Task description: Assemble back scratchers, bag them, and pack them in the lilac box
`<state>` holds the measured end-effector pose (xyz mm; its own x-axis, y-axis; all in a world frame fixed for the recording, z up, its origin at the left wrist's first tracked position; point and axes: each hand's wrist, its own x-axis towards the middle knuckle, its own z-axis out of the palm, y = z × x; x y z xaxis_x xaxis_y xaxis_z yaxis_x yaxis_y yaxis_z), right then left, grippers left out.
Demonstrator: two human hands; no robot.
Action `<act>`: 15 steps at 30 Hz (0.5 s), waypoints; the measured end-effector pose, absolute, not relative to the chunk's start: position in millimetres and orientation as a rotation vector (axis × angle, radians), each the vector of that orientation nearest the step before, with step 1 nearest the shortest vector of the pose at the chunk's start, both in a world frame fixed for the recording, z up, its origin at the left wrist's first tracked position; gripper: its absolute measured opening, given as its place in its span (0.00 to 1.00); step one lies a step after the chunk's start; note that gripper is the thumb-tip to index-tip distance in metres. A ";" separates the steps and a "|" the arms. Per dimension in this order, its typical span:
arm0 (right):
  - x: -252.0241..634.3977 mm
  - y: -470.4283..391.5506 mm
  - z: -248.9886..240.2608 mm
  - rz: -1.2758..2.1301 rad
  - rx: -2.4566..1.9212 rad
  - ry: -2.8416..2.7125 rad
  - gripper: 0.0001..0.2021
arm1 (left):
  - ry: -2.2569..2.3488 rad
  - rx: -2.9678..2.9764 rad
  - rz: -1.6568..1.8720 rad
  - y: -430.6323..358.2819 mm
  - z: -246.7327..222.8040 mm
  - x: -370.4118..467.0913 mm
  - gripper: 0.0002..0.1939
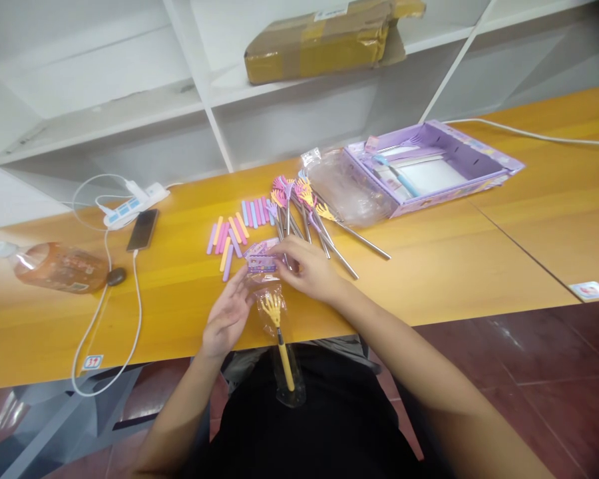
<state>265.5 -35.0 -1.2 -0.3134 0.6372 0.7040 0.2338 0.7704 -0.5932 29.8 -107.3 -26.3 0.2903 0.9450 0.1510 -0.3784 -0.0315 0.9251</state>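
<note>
A yellow hand-shaped back scratcher (282,346) in a clear plastic bag hangs from a purple header card (262,264), over the table's front edge and down against my black shirt. My left hand (227,318) holds the left edge of this packaged back scratcher near the card, palm partly turned up. At the card's right side my right hand (307,269) pinches it with bent fingers. More purple cards lie just behind the one I hold. Beyond my right hand is a pile of loose back scratchers (307,209) with metal rods and pink, yellow and purple heads.
Coloured handle sleeves (229,236) lie left of the pile. A purple display box (449,166) and clear plastic bags (349,189) are behind right. On the left are a phone (143,231), a power strip (137,205), a drink bottle (60,267) and a looped white cable.
</note>
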 end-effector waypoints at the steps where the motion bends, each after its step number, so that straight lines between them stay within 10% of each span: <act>1: 265.2 -34.8 -1.8 0.466 -0.658 -1.895 0.11 | 0.659 1.132 1.189 -107.2 -26.3 29.8 0.40; 15: 270.8 -36.2 1.1 0.596 -0.581 -1.968 0.14 | 0.606 1.093 1.168 -108.2 -24.1 30.5 0.41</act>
